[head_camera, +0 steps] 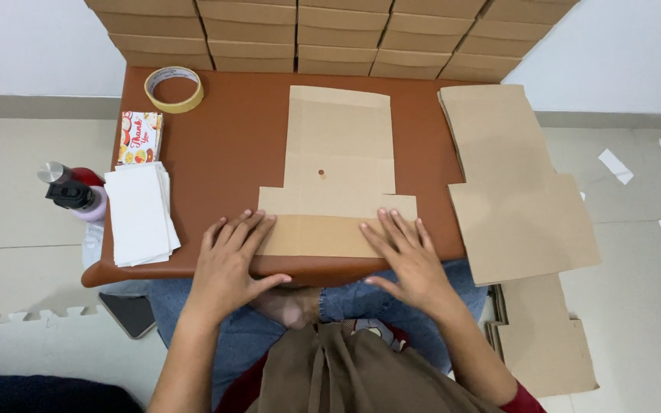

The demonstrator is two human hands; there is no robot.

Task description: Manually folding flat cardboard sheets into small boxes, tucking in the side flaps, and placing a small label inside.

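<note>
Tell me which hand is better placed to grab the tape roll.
Left, probably. The left hand presses the flat cardboard box blank on the same side as the tape roll; the right hand would cross over.

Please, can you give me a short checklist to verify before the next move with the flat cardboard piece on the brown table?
1. Flat brown cardboard box blank lies fully on the brown padded table: ok.
2. Left hand presses the near flap flat: ok.
3. Right hand presses the same flap: ok.
4. Near flap creased along its fold line: cannot tell.
5. Beige tape roll lies apart from the blank: ok.
6. Stack of spare cardboard blanks sits fully on the table: not ok, it overhangs the right edge.
</note>
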